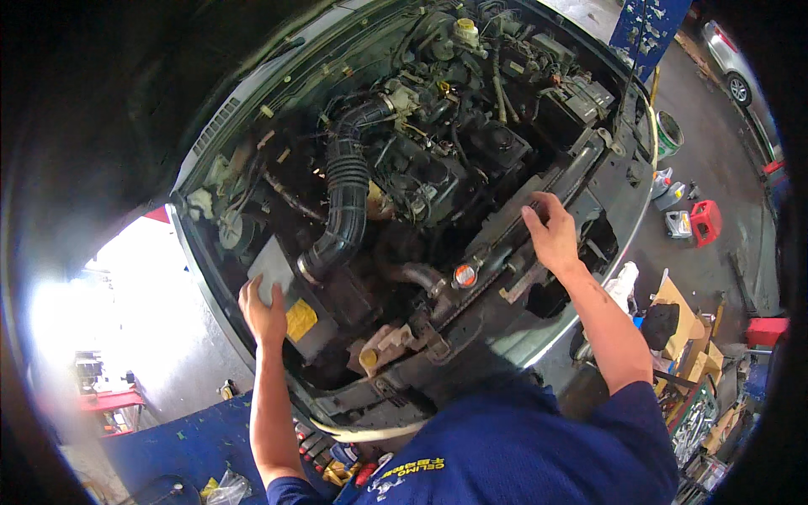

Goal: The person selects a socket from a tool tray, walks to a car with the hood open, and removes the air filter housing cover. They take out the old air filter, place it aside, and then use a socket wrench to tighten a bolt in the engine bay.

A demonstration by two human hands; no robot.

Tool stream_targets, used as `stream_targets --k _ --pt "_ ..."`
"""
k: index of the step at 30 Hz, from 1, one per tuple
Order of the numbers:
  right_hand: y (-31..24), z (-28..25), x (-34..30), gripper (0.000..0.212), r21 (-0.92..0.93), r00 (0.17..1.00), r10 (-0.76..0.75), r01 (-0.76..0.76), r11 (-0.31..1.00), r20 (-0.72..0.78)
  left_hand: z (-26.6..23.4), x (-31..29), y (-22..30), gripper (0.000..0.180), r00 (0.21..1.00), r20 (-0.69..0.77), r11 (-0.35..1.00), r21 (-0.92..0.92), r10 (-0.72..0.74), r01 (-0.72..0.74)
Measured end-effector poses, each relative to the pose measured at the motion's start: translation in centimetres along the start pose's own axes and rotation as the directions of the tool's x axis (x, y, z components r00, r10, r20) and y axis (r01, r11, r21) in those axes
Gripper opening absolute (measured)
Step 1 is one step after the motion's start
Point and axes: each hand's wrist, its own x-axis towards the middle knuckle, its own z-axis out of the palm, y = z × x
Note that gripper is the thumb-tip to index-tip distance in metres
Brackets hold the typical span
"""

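Note:
Below me lies a car's engine bay. My left hand rests with spread fingers at the outer edge of a grey air filter box bearing a yellow label. A ribbed black intake hose runs from that box to the engine. Over the radiator's top bar, my right hand has loosely bent fingers, thumb apart, with nothing visible between them; whether it touches the bar I cannot tell. Left of it sits an orange-and-silver radiator cap. Nearer me is a yellow-capped reservoir.
A battery sits at the far right of the bay. On the floor to the right are oil jugs, a red plastic stool, a bucket and cardboard. Hand tools fill a tray there. Blue lift posts flank the car.

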Motion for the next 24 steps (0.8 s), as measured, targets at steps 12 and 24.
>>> stream_targets --k 12,24 --pt "-13.2 21.9 25.0 0.040 -0.059 0.740 -0.615 0.650 0.757 0.272 19.2 22.6 21.1 0.126 0.831 0.455 0.948 0.147 -0.319 0.283" --pt "-16.4 34.3 35.3 0.102 -0.156 0.320 -0.284 0.865 0.476 0.904 21.5 24.6 19.2 0.134 0.856 0.453 0.963 0.212 -0.247 0.165"
